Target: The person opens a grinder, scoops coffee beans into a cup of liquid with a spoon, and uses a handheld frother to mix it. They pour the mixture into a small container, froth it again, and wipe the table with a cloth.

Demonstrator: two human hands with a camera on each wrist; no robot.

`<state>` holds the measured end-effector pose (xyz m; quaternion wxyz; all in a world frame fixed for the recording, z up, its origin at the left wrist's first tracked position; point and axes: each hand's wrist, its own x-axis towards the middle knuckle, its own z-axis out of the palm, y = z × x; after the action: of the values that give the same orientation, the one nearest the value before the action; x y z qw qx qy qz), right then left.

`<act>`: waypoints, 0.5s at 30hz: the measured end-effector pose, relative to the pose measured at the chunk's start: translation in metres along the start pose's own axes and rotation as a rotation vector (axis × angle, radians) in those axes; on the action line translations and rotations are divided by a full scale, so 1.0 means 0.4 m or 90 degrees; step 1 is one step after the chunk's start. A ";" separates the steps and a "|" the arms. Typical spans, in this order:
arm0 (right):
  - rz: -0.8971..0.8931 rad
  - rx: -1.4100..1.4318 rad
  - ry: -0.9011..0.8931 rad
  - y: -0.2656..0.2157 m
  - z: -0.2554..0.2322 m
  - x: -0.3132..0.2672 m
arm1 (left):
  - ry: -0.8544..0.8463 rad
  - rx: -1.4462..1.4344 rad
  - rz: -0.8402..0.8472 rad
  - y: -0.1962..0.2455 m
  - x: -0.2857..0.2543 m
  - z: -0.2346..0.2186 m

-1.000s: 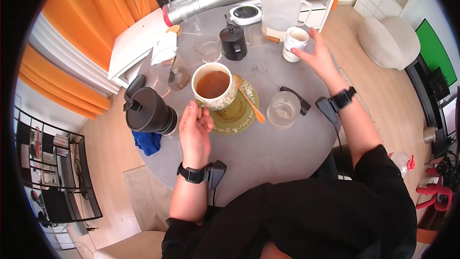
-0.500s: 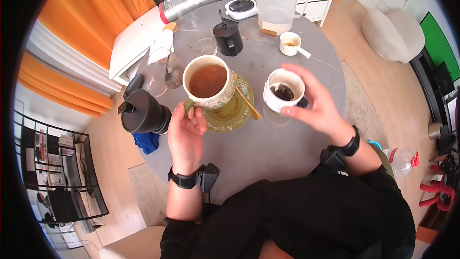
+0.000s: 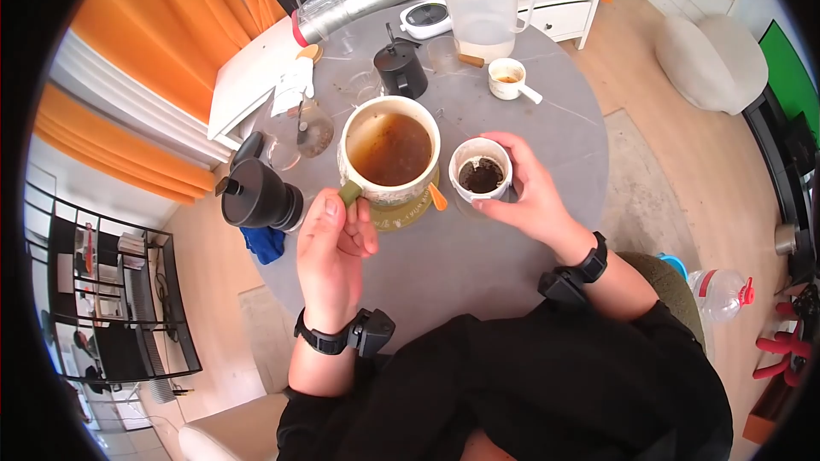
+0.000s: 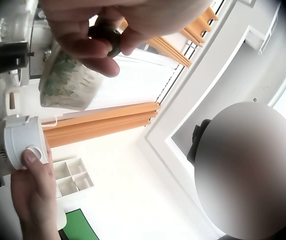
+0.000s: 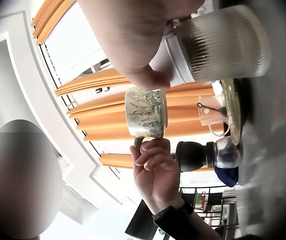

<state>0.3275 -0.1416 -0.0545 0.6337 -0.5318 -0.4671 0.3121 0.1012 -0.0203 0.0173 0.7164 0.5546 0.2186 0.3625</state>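
Observation:
My left hand (image 3: 336, 243) grips the green handle of a cream mug (image 3: 389, 149) with a leafy pattern, raised over a green plate (image 3: 401, 217). Translucent brown liquid fills much of the mug. To its right, my right hand (image 3: 536, 205) holds a white cup (image 3: 481, 150) with dark coffee grounds inside, thumb and fingers around its side. In the right wrist view, a ribbed clear glass (image 5: 233, 45) is directly under that cup, right against its base. An orange-brown spoon (image 3: 438, 196) lies on the plate, partly hidden by the mug.
A small white cup with a handle (image 3: 506, 79) stands at the back right, near a translucent pitcher (image 3: 483, 4). Behind the mug is a black kettle (image 3: 400, 68). A black moka pot (image 3: 256, 195) and blue cloth (image 3: 263, 243) are at the left edge. Glassware stands back left.
My right hand took the white cup from atop the small handled cup and brought it nearer, over the glass. My left hand still holds the mug, now shifted slightly right and tilted.

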 end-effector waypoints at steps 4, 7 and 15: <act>-0.035 0.010 0.024 0.014 -0.001 0.002 | -0.012 0.028 0.007 -0.003 -0.004 0.031; -0.031 0.004 0.028 0.013 0.002 0.000 | -0.016 0.051 0.014 -0.015 0.001 0.047; 0.004 0.002 0.015 0.001 -0.008 -0.004 | -0.013 0.214 0.076 -0.022 0.004 0.100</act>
<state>0.3300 -0.1440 -0.0553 0.6392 -0.5359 -0.4574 0.3081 0.1331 -0.0456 0.0207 0.5929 0.6822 0.2357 0.3571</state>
